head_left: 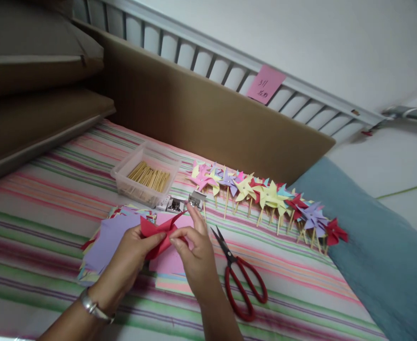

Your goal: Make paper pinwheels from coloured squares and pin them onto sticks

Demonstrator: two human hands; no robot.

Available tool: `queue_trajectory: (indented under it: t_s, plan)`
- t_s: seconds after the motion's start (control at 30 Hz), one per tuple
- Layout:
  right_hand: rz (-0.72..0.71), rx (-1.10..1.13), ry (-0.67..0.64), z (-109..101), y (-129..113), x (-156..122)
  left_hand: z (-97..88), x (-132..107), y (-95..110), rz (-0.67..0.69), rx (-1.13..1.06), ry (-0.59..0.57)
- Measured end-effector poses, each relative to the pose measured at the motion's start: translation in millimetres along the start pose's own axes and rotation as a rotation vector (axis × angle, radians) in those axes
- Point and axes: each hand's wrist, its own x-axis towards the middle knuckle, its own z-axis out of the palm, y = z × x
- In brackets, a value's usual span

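A red paper piece [150, 230], partly folded with one point curling up, is between both hands. My left hand [132, 248] grips its left side, thumb on top; a silver bracelet is on that wrist. My right hand [199, 253] pinches the paper's middle between thumb and index finger, its other fingers raised. Beneath lies pink paper [169, 263] on a few coloured sheets. Just left is a pile of cut papers with a purple piece [110, 241] on top. Red-handled scissors [232, 258] lie to the right, blades slightly apart.
A clear plastic box [137, 193] holds many thin wooden sticks. Small boxes of metal pins [176, 204] stand before it. A long row of finished paper pinwheels [272, 196] lies at the back right. A cardboard sheet [194, 109] leans against the radiator [169, 47]; a striped cloth covers the table.
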Motion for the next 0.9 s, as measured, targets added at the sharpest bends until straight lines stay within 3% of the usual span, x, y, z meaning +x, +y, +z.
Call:
queue_trajectory:
  t_s: [0.57,0.9]
  plan:
    - [-0.004,-0.031,0.011,9.3,6.0,-2.3,-0.8,-4.8,4.6,0.010,-0.012,-0.098]
    - [-0.119,-0.101,0.030,8.1,6.8,-3.2,-1.1,-4.8,5.0,0.013,-0.022,-0.116]
